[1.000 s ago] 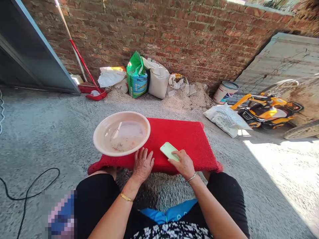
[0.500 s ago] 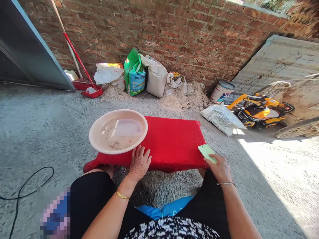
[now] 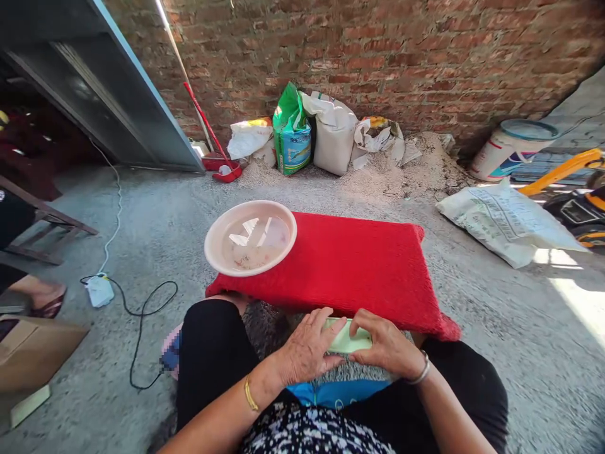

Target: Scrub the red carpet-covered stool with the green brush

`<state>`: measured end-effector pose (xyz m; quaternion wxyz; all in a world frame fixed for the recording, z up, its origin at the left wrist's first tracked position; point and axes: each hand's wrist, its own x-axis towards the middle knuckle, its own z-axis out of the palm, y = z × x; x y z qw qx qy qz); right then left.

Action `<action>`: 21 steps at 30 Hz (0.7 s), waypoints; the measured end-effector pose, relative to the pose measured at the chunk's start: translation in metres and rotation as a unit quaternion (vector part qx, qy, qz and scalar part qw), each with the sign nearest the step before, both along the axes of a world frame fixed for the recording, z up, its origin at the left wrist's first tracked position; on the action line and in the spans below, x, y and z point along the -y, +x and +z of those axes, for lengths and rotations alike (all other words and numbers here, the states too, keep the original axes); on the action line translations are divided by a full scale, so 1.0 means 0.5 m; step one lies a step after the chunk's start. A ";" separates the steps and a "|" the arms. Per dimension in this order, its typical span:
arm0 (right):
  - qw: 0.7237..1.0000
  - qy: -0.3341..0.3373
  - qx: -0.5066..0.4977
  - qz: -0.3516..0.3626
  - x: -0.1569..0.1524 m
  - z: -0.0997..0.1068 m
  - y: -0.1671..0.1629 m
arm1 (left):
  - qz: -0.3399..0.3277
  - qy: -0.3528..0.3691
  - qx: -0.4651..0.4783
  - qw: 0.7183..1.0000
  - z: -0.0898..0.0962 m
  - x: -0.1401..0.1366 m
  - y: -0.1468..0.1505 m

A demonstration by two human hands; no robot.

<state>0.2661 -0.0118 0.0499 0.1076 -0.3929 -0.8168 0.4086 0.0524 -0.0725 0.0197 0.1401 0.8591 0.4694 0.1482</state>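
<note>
A pale green, phone-shaped slab with rounded corners, which looks like a phone in a case (image 3: 350,339), is held in front of my lap, just off the near edge of the red cloth-covered bench (image 3: 359,258). My right hand (image 3: 385,343) grips its right end between thumb and fingers. At its left end, my left hand (image 3: 312,345) closes thumb and fingers around it. A pale pink basin (image 3: 212,255) rests on the bench's left end, holding water with small bits of debris at the bottom.
Along the brick wall (image 3: 406,69) stand a green-and-blue bag (image 3: 293,148), a white sack (image 3: 333,142) and a bucket (image 3: 510,151). A red dustpan (image 3: 229,173) is left of them. A power strip (image 3: 99,290) with a black cable lies on the floor. Someone's foot (image 3: 42,296) shows at far left.
The green phone has moved from the bench's right edge to in front of my lap. My left hand has left the bench edge and taken hold of it too. The view has turned left.
</note>
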 end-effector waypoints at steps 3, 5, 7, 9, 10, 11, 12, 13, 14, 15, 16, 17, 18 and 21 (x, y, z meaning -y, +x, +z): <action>0.998 -0.044 -0.041 0.036 0.000 -0.023 0.000 | 0.017 -0.019 0.002 1.000 -0.018 0.014 0.008; 0.995 -0.061 -0.063 0.048 0.002 -0.037 0.001 | 0.020 -0.033 -0.018 0.999 -0.019 0.025 0.018; 0.991 -0.073 -0.094 0.064 0.003 -0.049 0.007 | 0.037 -0.041 -0.047 0.997 -0.012 0.034 0.024; 0.986 -0.071 -0.141 0.052 -0.002 -0.058 0.023 | 0.069 -0.038 -0.059 0.995 0.000 0.040 0.016; 0.985 -0.057 -0.163 0.027 -0.007 -0.063 0.036 | 0.097 -0.033 -0.056 0.993 0.007 0.042 0.005; 0.983 -0.030 -0.182 -0.015 -0.014 -0.069 0.053 | 0.135 -0.027 -0.050 0.989 0.013 0.044 -0.011; 0.978 0.011 -0.195 -0.070 -0.024 -0.076 0.074 | 0.183 -0.019 -0.044 0.982 0.019 0.044 -0.032; 0.969 0.063 -0.199 -0.134 -0.035 -0.085 0.096 | 0.237 -0.010 -0.041 0.971 0.023 0.043 -0.055; 0.953 0.120 -0.191 -0.200 -0.047 -0.094 0.119 | 0.292 0.000 -0.043 0.955 0.024 0.042 -0.079; 0.930 0.177 -0.173 -0.270 -0.060 -0.105 0.142 | 0.344 0.010 -0.050 0.937 0.023 0.040 -0.102; 0.899 0.227 -0.146 -0.343 -0.072 -0.115 0.164 | 0.390 0.019 -0.060 0.919 0.019 0.037 -0.124; 0.866 0.259 -0.111 -0.414 -0.083 -0.125 0.183 | 0.430 0.023 -0.073 0.899 0.012 0.033 -0.142; 0.834 0.270 -0.070 -0.477 -0.092 -0.134 0.200 | 0.464 0.025 -0.086 0.881 0.003 0.029 -0.157; 0.797 0.195 0.026 -0.571 -0.108 -0.158 0.231 | 0.525 0.021 -0.118 0.842 -0.024 0.009 -0.176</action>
